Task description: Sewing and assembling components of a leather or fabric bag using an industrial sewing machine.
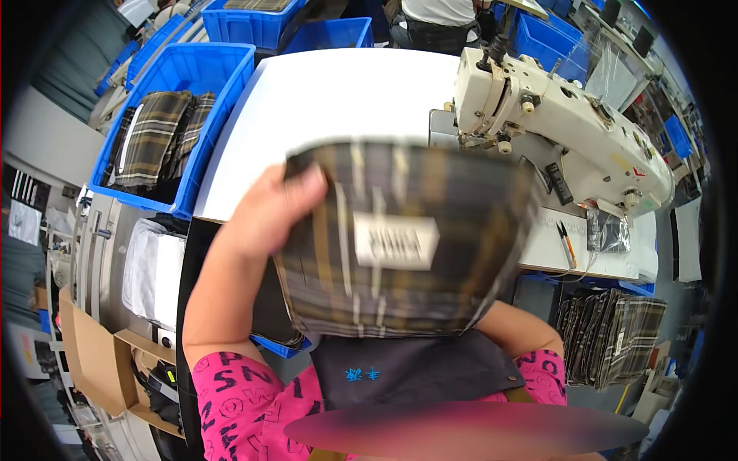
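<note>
A dark plaid fabric piece (407,192) with a pale label is held up in front of my chest, slightly blurred. My left hand (284,203) grips its upper left corner, thumb over the front and fingers behind. My right forearm rises behind the piece from the lower right; that hand is hidden by the fabric. Just beyond stands a white industrial sewing machine (584,131) on a white worktable (346,92).
A blue bin (223,69) of plaid pieces sits at left. Scissors (567,244) lie right of the machine bed. A plaid stack (615,338) is lower right, an open cardboard box (96,353) lower left. Another person (434,19) sits beyond the table.
</note>
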A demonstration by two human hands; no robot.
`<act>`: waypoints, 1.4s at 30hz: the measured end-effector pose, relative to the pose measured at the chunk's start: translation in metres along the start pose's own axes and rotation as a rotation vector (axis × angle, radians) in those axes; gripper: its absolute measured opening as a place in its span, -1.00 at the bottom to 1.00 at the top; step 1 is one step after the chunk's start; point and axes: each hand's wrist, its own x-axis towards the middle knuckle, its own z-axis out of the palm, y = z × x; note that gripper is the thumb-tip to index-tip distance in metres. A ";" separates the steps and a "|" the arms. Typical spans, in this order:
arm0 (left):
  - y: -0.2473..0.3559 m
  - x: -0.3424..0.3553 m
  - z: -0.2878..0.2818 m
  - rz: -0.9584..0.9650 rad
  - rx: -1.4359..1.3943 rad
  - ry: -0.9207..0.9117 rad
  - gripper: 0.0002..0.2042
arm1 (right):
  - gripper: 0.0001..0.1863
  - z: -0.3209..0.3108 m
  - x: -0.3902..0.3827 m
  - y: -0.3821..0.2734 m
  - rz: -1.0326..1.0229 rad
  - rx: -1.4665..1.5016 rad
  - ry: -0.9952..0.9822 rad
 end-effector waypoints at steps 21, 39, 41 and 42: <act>-0.192 0.196 0.044 0.330 1.393 0.075 -0.61 | -0.36 0.012 -0.042 0.020 0.451 0.002 0.087; -0.178 0.214 0.014 0.320 1.430 0.015 -0.47 | -0.43 -0.016 -0.018 0.053 0.400 -0.396 0.445; -0.169 0.212 -0.029 0.151 1.533 0.091 -0.42 | -0.40 -0.019 -0.030 0.050 0.469 -0.496 0.344; -0.165 0.209 -0.052 0.067 1.553 0.144 -0.41 | -0.40 -0.020 -0.037 0.051 0.498 -0.629 0.311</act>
